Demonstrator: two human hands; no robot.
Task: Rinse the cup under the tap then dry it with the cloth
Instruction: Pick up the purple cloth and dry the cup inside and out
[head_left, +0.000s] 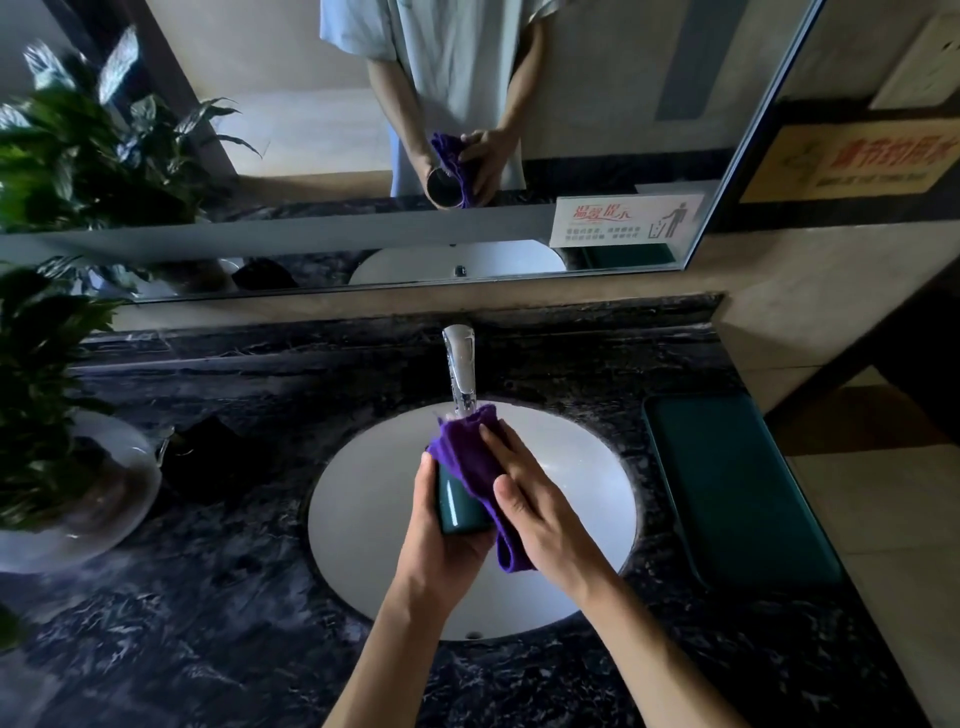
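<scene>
A dark green cup (458, 506) is held above the white sink basin (363, 499), its mouth pointing away from me toward the chrome tap (460, 370). My left hand (441, 540) grips the cup from the left and underneath. A purple cloth (475, 457) is draped over the cup's top and right side, one end hanging down. My right hand (530, 499) presses the cloth against the cup, fingers spread over it. No water stream is visible from the tap. The mirror reflects the cup's open mouth and the cloth.
The dark marble counter (234, 597) surrounds the basin. A potted plant in a glass bowl (78, 499) stands at the left, with a black object (208, 457) beside it. A teal tray (737, 493) lies at the right. The wall mirror (363, 130) runs behind the tap.
</scene>
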